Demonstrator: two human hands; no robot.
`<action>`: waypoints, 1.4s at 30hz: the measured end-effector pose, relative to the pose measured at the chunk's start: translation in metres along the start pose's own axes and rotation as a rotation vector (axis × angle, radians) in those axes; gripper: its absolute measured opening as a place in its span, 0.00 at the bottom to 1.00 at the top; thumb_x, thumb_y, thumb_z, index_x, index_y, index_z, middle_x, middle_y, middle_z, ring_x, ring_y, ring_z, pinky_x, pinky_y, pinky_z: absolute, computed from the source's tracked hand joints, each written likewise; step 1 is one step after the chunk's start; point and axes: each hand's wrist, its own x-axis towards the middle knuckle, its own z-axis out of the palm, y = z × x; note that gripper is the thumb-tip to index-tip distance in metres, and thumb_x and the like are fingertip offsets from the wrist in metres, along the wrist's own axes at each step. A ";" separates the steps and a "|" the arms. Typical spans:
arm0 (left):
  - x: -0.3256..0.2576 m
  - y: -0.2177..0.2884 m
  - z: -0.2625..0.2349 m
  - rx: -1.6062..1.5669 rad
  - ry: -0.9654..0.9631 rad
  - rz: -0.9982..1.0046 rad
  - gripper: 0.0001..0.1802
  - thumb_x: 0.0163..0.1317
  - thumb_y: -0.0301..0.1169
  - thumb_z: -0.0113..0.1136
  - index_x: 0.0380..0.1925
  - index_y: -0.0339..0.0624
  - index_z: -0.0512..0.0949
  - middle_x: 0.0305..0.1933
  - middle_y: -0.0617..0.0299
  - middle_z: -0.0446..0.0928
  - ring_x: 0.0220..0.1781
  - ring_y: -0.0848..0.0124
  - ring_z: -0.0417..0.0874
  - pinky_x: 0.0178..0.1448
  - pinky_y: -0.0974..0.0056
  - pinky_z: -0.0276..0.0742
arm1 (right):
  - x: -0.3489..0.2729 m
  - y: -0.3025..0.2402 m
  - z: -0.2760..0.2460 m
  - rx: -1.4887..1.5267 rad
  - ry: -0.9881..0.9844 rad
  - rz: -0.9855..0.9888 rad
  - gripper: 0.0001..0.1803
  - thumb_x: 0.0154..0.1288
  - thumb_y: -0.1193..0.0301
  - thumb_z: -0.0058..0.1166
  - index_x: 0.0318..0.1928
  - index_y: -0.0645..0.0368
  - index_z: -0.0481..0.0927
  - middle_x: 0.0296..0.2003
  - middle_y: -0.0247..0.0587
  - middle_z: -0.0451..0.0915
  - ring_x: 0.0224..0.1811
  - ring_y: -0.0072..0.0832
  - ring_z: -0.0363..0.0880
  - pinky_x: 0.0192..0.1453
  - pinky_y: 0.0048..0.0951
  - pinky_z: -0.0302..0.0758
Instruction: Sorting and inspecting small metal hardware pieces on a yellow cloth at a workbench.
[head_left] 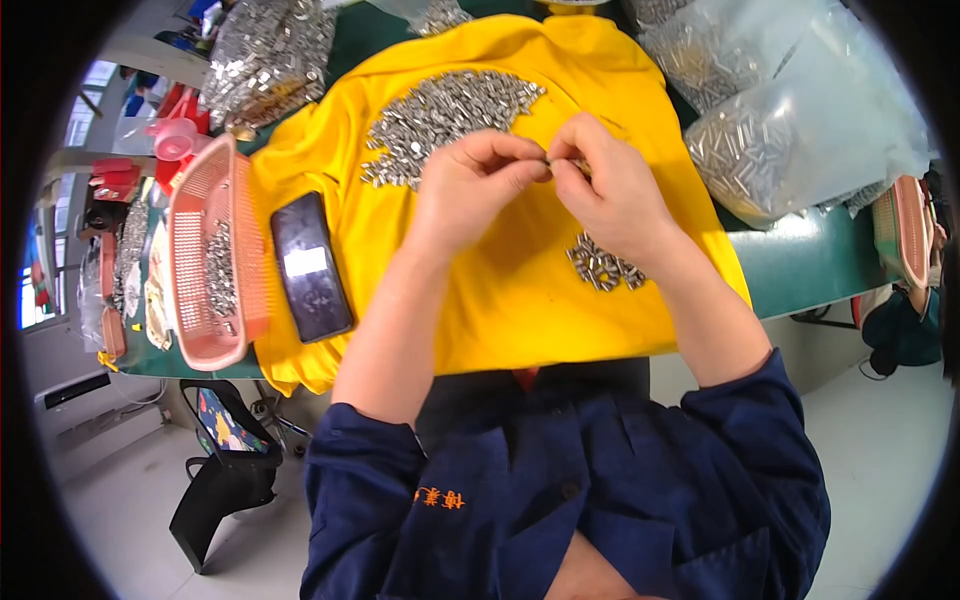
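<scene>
Over the yellow cloth (490,310), my left hand (475,185) and my right hand (610,190) meet fingertip to fingertip. Both are closed in a pinch. Whatever lies between the fingertips is too small and too covered to make out. Just beyond my left hand spreads a large heap of short silvery metal pieces (440,112), shaped like little cylinders. A smaller pile of similar metal pieces (603,265) sits below my right hand, close to the wrist. Near the right fingertips, a thin dark sliver (614,122) lies on the cloth.
Left of the cloth's middle lies a dark phone (310,268), beside a pink basket (250,290) with metal pieces inside. Clear bags of metal parts (270,60) stand at the far left, and more bags (745,150) on the right of the green table (800,265).
</scene>
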 end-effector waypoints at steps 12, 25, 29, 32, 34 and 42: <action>0.025 0.019 -0.048 0.027 0.069 -0.034 0.04 0.49 0.22 0.57 0.27 0.34 0.76 0.27 0.62 0.77 0.29 0.77 0.76 0.37 0.72 0.72 | 0.001 -0.005 -0.028 0.052 0.139 0.079 0.04 0.51 0.77 0.46 0.30 0.60 0.67 0.20 0.43 0.71 0.20 0.35 0.70 0.26 0.29 0.67; 0.198 0.072 -0.125 1.458 -0.023 0.171 0.12 0.48 0.37 0.54 0.32 0.48 0.79 0.33 0.58 0.78 0.37 0.61 0.77 0.42 0.63 0.72 | 0.002 -0.001 -0.016 -0.041 0.091 -0.047 0.04 0.50 0.78 0.47 0.29 0.59 0.67 0.18 0.41 0.69 0.19 0.35 0.70 0.24 0.31 0.65; 0.191 0.074 -0.126 1.522 0.006 0.281 0.13 0.49 0.38 0.52 0.34 0.50 0.79 0.34 0.58 0.78 0.37 0.61 0.77 0.43 0.62 0.72 | 0.000 -0.001 -0.015 -0.040 0.099 -0.042 0.05 0.50 0.78 0.47 0.29 0.59 0.67 0.19 0.42 0.70 0.21 0.36 0.71 0.26 0.30 0.66; 0.165 0.081 -0.115 1.347 0.166 0.366 0.13 0.52 0.37 0.51 0.36 0.49 0.78 0.35 0.57 0.78 0.36 0.60 0.78 0.42 0.64 0.72 | 0.003 0.004 -0.014 -0.008 0.132 -0.045 0.04 0.50 0.78 0.46 0.29 0.60 0.67 0.20 0.43 0.71 0.22 0.37 0.72 0.27 0.30 0.67; 0.134 0.081 -0.102 1.143 0.216 0.373 0.12 0.53 0.37 0.53 0.36 0.48 0.78 0.33 0.57 0.78 0.35 0.63 0.79 0.40 0.67 0.72 | 0.003 0.008 -0.015 -0.005 0.167 -0.047 0.04 0.50 0.78 0.45 0.29 0.60 0.67 0.21 0.43 0.72 0.23 0.37 0.72 0.27 0.29 0.67; 0.044 0.010 -0.047 1.266 -0.149 0.361 0.12 0.47 0.32 0.57 0.34 0.44 0.76 0.37 0.58 0.74 0.43 0.61 0.73 0.46 0.61 0.69 | 0.006 0.004 -0.012 0.042 0.134 -0.059 0.04 0.52 0.76 0.45 0.30 0.61 0.67 0.20 0.41 0.71 0.20 0.32 0.70 0.26 0.27 0.67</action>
